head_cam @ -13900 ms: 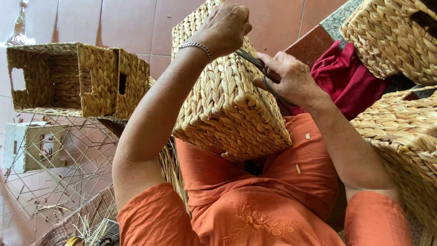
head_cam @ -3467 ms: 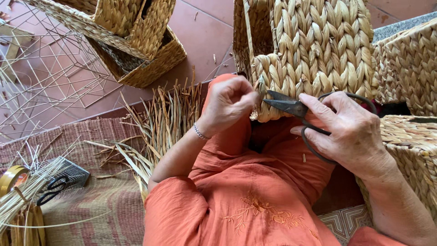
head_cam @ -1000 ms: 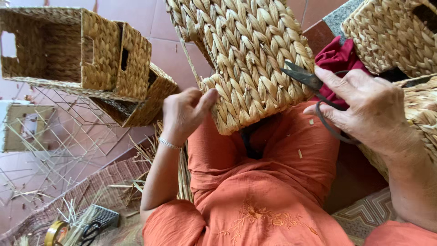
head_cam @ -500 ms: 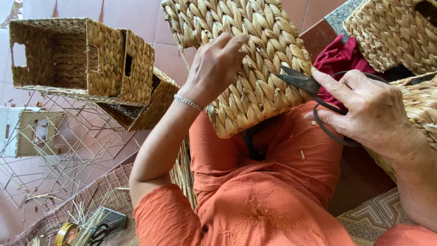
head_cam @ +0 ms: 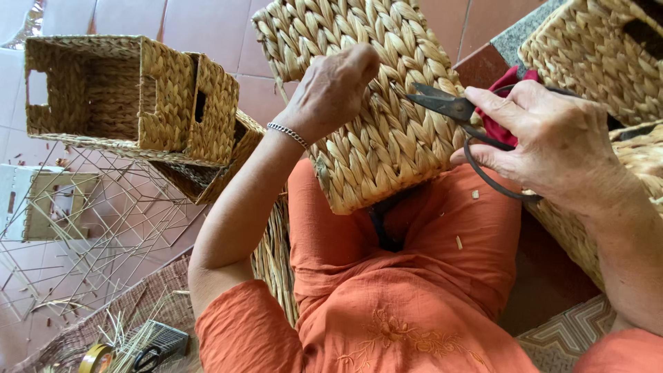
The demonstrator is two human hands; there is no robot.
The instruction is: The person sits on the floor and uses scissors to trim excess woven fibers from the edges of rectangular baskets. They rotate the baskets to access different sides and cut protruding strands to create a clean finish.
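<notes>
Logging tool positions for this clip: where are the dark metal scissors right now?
In the head view, the dark metal scissors are right of centre, gripped in the right hand, blades pointing left against the woven straw basket on the lap.

Basket (head_cam: 373, 103) on lap; stacked baskets (head_cam: 138, 103) left.

head cam | looks down, close | lap (single view)
</notes>
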